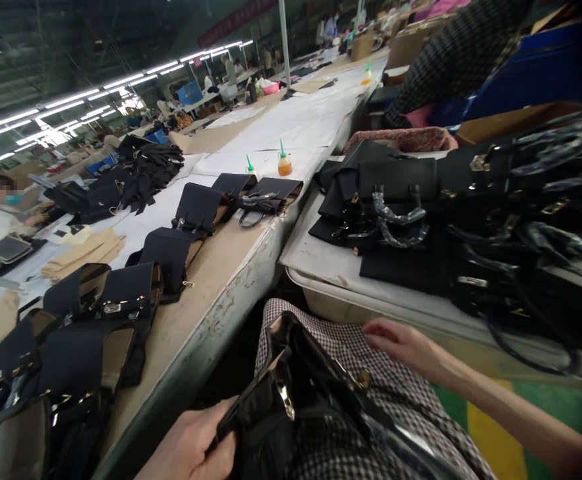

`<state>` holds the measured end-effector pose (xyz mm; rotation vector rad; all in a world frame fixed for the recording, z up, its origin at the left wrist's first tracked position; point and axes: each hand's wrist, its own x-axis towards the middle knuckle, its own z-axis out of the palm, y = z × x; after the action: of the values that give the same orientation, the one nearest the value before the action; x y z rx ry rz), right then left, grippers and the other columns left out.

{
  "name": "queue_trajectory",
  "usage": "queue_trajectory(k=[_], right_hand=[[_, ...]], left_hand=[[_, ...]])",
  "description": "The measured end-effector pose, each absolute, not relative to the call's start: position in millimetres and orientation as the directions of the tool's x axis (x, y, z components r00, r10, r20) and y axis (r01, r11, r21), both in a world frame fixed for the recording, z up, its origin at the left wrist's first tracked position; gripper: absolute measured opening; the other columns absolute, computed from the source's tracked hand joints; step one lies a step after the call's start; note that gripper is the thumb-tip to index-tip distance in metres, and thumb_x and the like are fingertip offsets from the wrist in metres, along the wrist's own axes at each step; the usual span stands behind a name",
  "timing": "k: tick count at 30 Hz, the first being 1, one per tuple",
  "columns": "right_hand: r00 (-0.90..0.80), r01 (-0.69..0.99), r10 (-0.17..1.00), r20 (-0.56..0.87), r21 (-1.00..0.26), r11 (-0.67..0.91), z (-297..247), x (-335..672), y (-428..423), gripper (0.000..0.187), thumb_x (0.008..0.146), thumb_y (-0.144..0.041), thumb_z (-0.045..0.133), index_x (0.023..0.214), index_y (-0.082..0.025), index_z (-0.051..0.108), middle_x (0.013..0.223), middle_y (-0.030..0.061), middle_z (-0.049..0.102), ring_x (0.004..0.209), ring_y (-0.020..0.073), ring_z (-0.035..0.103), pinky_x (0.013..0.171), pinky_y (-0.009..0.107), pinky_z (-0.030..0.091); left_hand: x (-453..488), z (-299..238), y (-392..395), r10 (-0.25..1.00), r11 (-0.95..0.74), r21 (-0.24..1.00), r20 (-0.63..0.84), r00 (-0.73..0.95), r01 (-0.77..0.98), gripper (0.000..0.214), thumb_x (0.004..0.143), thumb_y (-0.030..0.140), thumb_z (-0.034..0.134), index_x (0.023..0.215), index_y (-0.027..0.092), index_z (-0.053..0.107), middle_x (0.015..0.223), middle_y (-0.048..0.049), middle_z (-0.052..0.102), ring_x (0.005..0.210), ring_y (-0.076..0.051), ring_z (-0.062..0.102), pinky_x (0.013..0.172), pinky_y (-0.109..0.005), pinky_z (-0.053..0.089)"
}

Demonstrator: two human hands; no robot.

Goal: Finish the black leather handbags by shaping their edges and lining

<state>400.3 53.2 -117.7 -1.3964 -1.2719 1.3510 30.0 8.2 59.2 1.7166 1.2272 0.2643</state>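
Note:
On my lap, over a checked apron [395, 380], rests a black handbag [275, 393] with shiny metal fittings and a plastic-wrapped handle. My left hand [195, 440] is closed round the bag's left edge. Its mouth faces up and shows a lighter inner edge. To the right of the bag, my right hand [395, 340] hovers over the apron, apart from the bag. Its fingers are stretched out and nothing shows in them.
Several black bags [125, 287] stand along the long worktable [231, 280] at left. More bags with wrapped handles [401, 220] lie piled on a tray at right. Glue bottles [284, 165] with green tips stand on the table. A co-worker [1, 213] sits at far left; a checked sleeve [451, 60] reaches in at upper right.

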Motion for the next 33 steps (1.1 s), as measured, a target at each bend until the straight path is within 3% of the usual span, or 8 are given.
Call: queue_trajectory(k=[3, 6, 9, 13, 17, 22, 28, 33], right_hand=[[-0.299, 0.269, 0.952, 0.073, -0.950, 0.157, -61, 387, 94, 0.019, 0.089, -0.033, 0.063, 0.102, -0.021, 0.071, 0.102, 0.0049, 0.068, 0.092, 0.0197, 0.062, 0.087, 0.032, 0.049], [-0.653, 0.128, 0.707, 0.272, -0.880, 0.457, -20, 349, 119, 0.018, 0.086, -0.033, 0.068, 0.100, -0.022, 0.071, 0.120, 0.0064, 0.060, 0.114, 0.0220, 0.054, 0.102, 0.037, 0.041], [-0.790, 0.100, 0.540, 0.290, -0.808, 0.581, -12, 312, 132, 0.028, 0.080, -0.033, 0.075, 0.104, -0.021, 0.069, 0.124, 0.0077, 0.057, 0.117, 0.0230, 0.052, 0.104, 0.040, 0.038], [-0.841, 0.174, 0.481, 0.249, -0.718, 0.674, -27, 286, 145, 0.019, 0.081, -0.033, 0.074, 0.095, -0.020, 0.070, 0.111, 0.0057, 0.061, 0.105, 0.0215, 0.056, 0.098, 0.040, 0.039], [-0.876, 0.150, 0.430, 0.218, -0.726, 0.671, -36, 270, 160, 0.019, 0.078, -0.040, 0.077, 0.080, -0.021, 0.072, 0.096, 0.0019, 0.061, 0.095, 0.0189, 0.056, 0.092, 0.036, 0.041], [-0.877, 0.032, 0.444, 0.185, -0.899, 0.438, -38, 255, 163, 0.021, 0.082, -0.037, 0.073, 0.077, -0.017, 0.070, 0.102, 0.0038, 0.062, 0.095, 0.0163, 0.060, 0.087, 0.029, 0.046], [-0.785, 0.151, 0.605, 0.134, -0.905, 0.398, -45, 244, 151, 0.005, 0.085, -0.018, 0.061, 0.081, -0.017, 0.064, 0.087, 0.0024, 0.069, 0.080, 0.0149, 0.062, 0.074, 0.027, 0.047], [-0.660, 0.275, 0.738, 0.140, -0.869, 0.411, -57, 232, 139, 0.012, 0.078, -0.014, 0.061, 0.067, -0.018, 0.055, 0.082, 0.0016, 0.070, 0.073, 0.0145, 0.062, 0.065, 0.025, 0.043]], left_hand=[[31, 48, 11, 0.751, -0.056, 0.798, -0.363, 0.552, 0.600, 0.027, 0.094, 0.021, 0.042, 0.102, 0.018, 0.068, 0.073, 0.0010, 0.060, 0.049, -0.007, 0.050, 0.045, -0.012, 0.041], [30, 43, 12, 0.746, -0.041, 0.796, -0.378, 0.548, 0.604, 0.030, 0.094, 0.023, 0.041, 0.109, 0.019, 0.067, 0.069, 0.0016, 0.056, 0.051, -0.008, 0.049, 0.047, -0.013, 0.042], [25, 39, 7, 0.782, 0.015, 0.807, -0.378, 0.496, 0.591, 0.031, 0.095, 0.030, 0.042, 0.110, 0.019, 0.067, 0.062, 0.0032, 0.050, 0.048, -0.008, 0.048, 0.048, -0.014, 0.042], [15, 33, -1, 0.839, 0.076, 0.819, -0.361, 0.407, 0.569, 0.037, 0.095, 0.039, 0.042, 0.111, 0.018, 0.067, 0.068, 0.0010, 0.053, 0.051, -0.009, 0.050, 0.050, -0.015, 0.044], [3, 25, -5, 0.881, 0.049, 0.824, -0.302, 0.365, 0.564, 0.035, 0.094, 0.040, 0.044, 0.106, 0.019, 0.069, 0.070, -0.0001, 0.057, 0.062, -0.013, 0.053, 0.062, -0.017, 0.047], [-13, 12, -12, 0.904, 0.077, 0.833, -0.290, 0.313, 0.549, 0.035, 0.093, 0.041, 0.044, 0.100, 0.018, 0.070, 0.072, -0.0011, 0.059, 0.066, -0.015, 0.054, 0.072, -0.022, 0.048], [-27, 3, -18, 0.898, 0.163, 0.812, -0.358, 0.257, 0.560, 0.035, 0.094, 0.040, 0.045, 0.085, 0.016, 0.069, 0.068, 0.0005, 0.056, 0.060, -0.012, 0.049, 0.060, -0.018, 0.043], [-33, -2, -19, 0.908, 0.233, 0.806, -0.380, 0.175, 0.543, 0.029, 0.092, 0.036, 0.050, 0.100, 0.019, 0.072, 0.079, -0.0002, 0.067, 0.074, -0.016, 0.060, 0.068, -0.020, 0.047]])
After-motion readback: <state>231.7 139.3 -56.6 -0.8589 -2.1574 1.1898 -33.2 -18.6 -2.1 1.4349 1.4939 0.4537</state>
